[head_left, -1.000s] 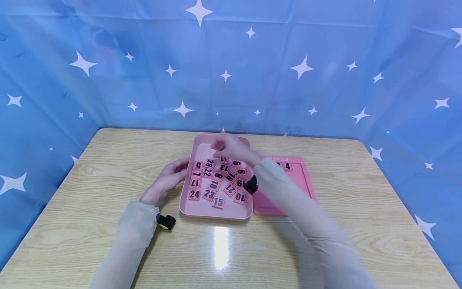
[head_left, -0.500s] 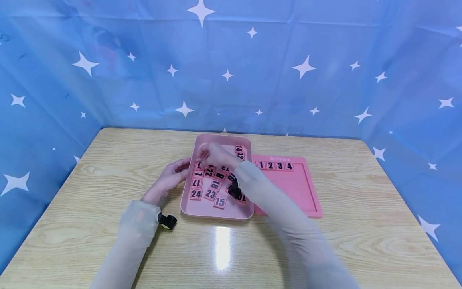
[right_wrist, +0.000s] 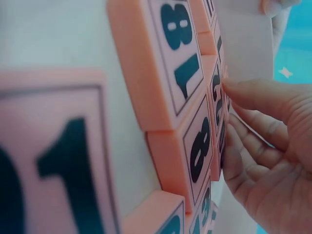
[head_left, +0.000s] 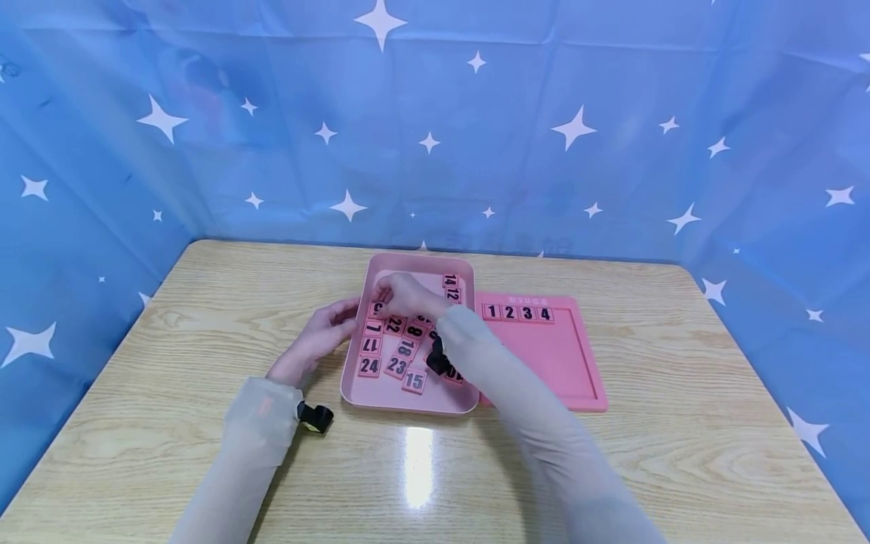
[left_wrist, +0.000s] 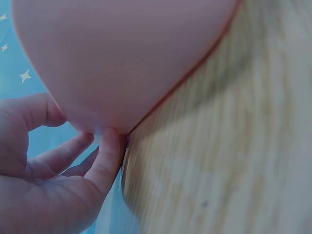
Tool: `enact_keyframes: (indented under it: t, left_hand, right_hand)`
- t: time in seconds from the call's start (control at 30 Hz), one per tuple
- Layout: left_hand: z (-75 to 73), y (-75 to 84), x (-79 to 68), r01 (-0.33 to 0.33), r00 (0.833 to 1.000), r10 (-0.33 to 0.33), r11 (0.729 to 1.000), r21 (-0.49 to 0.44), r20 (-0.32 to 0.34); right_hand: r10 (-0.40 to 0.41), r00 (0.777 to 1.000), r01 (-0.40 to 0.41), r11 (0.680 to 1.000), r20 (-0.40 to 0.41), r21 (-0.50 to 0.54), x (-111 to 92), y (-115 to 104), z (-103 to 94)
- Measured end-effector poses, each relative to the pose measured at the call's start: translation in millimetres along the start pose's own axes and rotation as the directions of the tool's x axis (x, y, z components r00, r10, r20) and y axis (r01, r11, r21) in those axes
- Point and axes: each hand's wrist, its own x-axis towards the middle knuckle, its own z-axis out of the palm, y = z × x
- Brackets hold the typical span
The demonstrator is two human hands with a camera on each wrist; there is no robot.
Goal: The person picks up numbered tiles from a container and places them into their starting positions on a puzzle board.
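A pink tray [head_left: 408,400] holds several loose number tiles, among them tile 24 [head_left: 369,366], tile 15 [head_left: 413,381] and tile 22 [head_left: 393,325]. Over its left side, my right hand [head_left: 406,295] pinches the partly covered tile 5 [head_left: 377,309]. In the right wrist view, the thumb and fingertips of my right hand [right_wrist: 273,131] meet behind tile 8 [right_wrist: 199,141], where their hold is partly hidden. My left hand [head_left: 318,338] rests against the tray's outer left wall. The left wrist view has the fingers of my left hand [left_wrist: 58,165] touching that wall [left_wrist: 122,63].
Right of the tray lies a pink frame board [head_left: 544,355], with tile 1 [head_left: 492,312], tile 2, tile 3 and tile 4 [head_left: 544,313] in its top row. Both stand on a wooden table [head_left: 204,325]. A blue star-patterned curtain [head_left: 421,181] hangs behind.
My right hand has moved left and nearer within the tray, down to tile 5, uncovering tiles 14 and 12 and the board's top row. My left hand stays at the tray wall.
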Motion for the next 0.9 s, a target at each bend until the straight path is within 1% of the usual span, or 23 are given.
enact_keyframes:
  t: [0.17,0.27,0.47,0.53,0.67,0.73,0.9]
  left_hand:
    - [0.1,-1.1,0.0,0.001,1.0,-0.001,1.0,-0.004,0.0]
    - [0.0,-0.9,-0.7,0.002,1.0,-0.002,1.0,-0.003,-0.003]
    - [0.4,-1.1,-1.0,-0.009,1.0,0.009,1.0,-0.006,0.0]
    - [0.8,-1.0,-1.2,-0.01,1.0,0.01,1.0,-0.007,0.002]
    - [1.4,-1.2,-1.3,-0.011,1.0,0.011,1.0,-0.002,0.002]
    - [1.5,-1.3,-1.4,-0.012,1.0,0.012,1.0,-0.001,-0.001]
    - [1.0,-1.7,-1.7,-0.005,1.0,0.005,1.0,0.014,-0.009]
  right_hand:
    - [0.0,1.0,0.0,0.998,0.009,-0.058,-1,-1,-2.1]
    - [0.02,1.0,-0.018,0.997,0.02,-0.081,-1,0,-2.5]
    - [0.032,0.999,-0.03,0.996,0.015,-0.079,-1,2,-3.8]
    - [0.033,0.999,-0.032,0.998,0.012,-0.06,-4,2,-6.6]
    - [0.02,1.0,-0.02,1.0,-0.009,-0.02,-11,-1,-16.0]
    - [0.004,1.0,-0.005,1.0,-0.03,-0.013,-17,-3,-23.0]
    - [-0.007,0.997,0.008,1.0,-0.079,0.003,-35,-4,-43.9]
